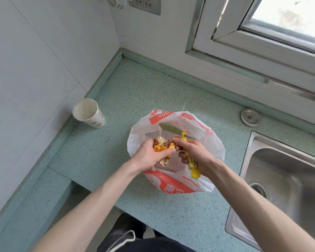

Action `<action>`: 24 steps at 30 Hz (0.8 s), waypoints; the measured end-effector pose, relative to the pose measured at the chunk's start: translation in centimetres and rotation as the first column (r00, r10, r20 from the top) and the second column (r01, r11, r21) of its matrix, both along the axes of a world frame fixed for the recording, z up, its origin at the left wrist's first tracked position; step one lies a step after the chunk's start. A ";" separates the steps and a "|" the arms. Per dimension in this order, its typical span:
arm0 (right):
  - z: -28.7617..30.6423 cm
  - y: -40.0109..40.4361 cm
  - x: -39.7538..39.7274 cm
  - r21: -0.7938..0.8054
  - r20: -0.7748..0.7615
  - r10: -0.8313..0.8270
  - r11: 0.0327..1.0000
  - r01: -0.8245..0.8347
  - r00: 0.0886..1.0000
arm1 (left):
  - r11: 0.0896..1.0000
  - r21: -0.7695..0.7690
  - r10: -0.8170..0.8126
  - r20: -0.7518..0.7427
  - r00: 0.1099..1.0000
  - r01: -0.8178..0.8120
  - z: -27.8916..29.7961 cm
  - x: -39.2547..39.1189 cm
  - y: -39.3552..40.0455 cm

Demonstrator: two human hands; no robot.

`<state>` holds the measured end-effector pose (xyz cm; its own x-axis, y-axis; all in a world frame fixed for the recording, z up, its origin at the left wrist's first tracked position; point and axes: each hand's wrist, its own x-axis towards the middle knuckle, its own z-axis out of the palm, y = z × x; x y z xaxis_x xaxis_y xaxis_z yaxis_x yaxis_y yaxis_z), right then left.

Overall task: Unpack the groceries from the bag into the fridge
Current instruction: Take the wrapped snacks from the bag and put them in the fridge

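Speckled teal counter [153, 88] in a white-tiled corner, window [280, 24] behind, steel sink [289, 179] at right, paper cup [89, 113] by the left wall. Our bag [173, 182] sits open mid-counter. Left hand [149, 155] clamped on gold-wrapped candies [160, 148]; right hand [196, 153] clamped on a yellow tube snack [189, 160], both over the bag mouth. Fridge not in view.

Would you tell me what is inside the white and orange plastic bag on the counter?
Inside the bag a green packet shows at the far side. The left hand holds gold-wrapped sweets and the right hand yellow tube packets over its opening, hiding anything below.
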<state>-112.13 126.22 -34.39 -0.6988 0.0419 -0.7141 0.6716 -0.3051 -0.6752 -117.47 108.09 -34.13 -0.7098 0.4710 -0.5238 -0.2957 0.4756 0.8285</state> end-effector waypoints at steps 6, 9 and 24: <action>-0.2 -0.5 -0.3 -0.087 0.131 -0.126 0.987 0.138 0.983 | 0.990 0.009 0.135 0.209 0.968 -0.140 0.4 0.5 0.1; 0.0 0.1 -0.5 -0.256 0.222 -0.232 0.923 0.286 0.947 | 0.982 0.050 0.157 0.321 0.934 -0.182 0.2 0.4 -0.3; -1.5 -0.3 -1.5 0.029 0.221 -0.242 0.970 0.241 0.945 | 0.908 0.039 0.372 0.378 0.848 -0.416 0.4 0.3 0.1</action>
